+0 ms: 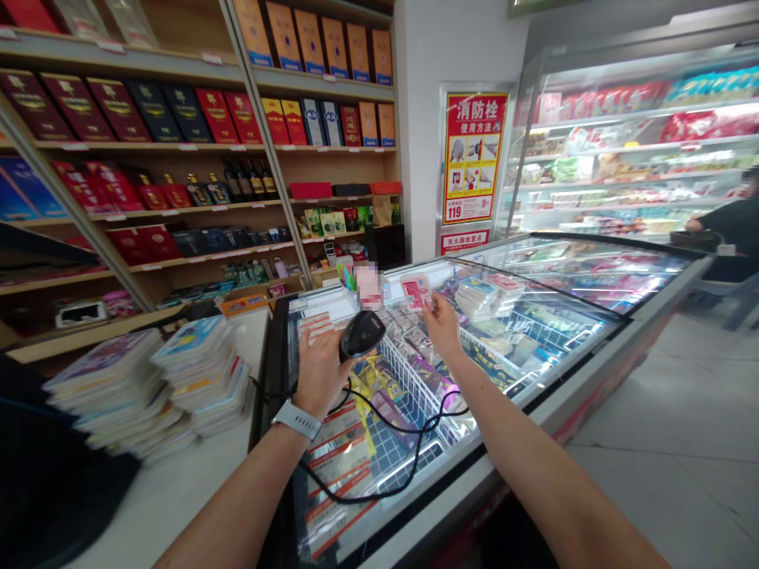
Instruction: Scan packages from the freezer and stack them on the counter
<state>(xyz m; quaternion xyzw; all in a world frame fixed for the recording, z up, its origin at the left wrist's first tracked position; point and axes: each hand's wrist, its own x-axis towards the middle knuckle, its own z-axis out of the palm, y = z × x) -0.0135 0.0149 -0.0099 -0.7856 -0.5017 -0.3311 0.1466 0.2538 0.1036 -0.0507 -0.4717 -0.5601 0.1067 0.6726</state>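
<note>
My left hand [320,365], with a watch band at the wrist, is wrapped round a black handheld barcode scanner [361,333]. Its head points away and to the right, and a black cable [415,462] loops over the freezer's glass top. Between thumb and fingers of my right hand [443,322] is a small flat card [415,293] with a red printed panel, held up above the glass. Scanner and card are apart. Beyond my right hand lie stacks of similar flat cards [479,294] on the glass.
Under the glass of the chest freezer [569,395], wire baskets [409,387] hold packaged goods. Piles of cards [202,371] stand on a white counter [231,474] at left. Shelves of boxes [207,114] rise behind; a person [726,225] is at far right.
</note>
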